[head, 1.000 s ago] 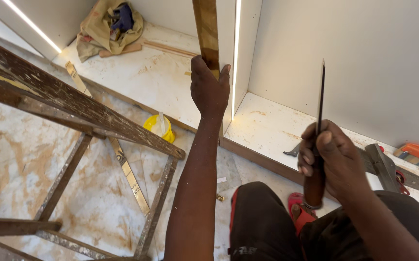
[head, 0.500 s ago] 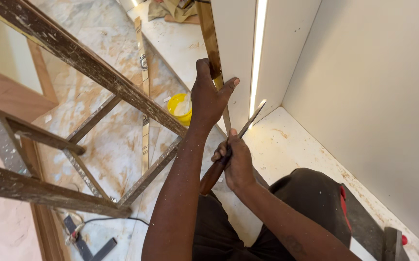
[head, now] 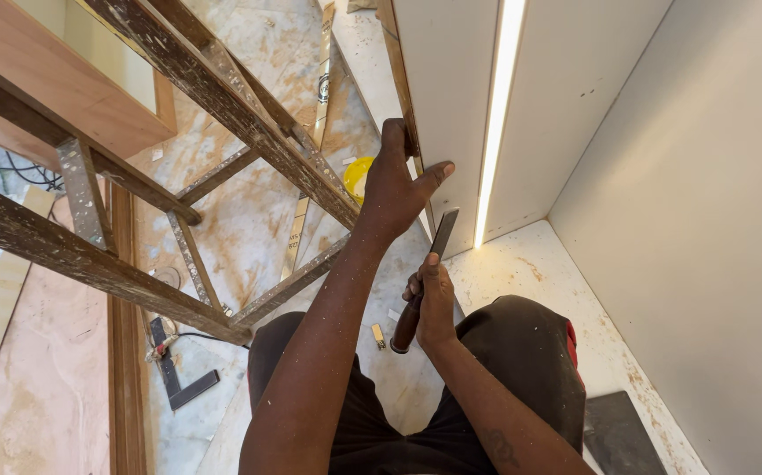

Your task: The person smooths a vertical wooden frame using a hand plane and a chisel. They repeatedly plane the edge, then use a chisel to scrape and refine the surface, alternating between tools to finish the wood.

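A chisel [head: 425,277] with a dark wooden handle is gripped in the right hand [head: 434,299] at the centre of the frame, fingers closed around the handle, its blade pointed up at the lower edge of a white panel [head: 451,97]. Above it, a thin wooden strip [head: 396,62] is pressed against the panel's edge by the left hand [head: 394,185], fingers spread. A paint-spattered wooden ladder [head: 223,97] is seen at the left, a yellow object [head: 356,176] behind it on the floor.
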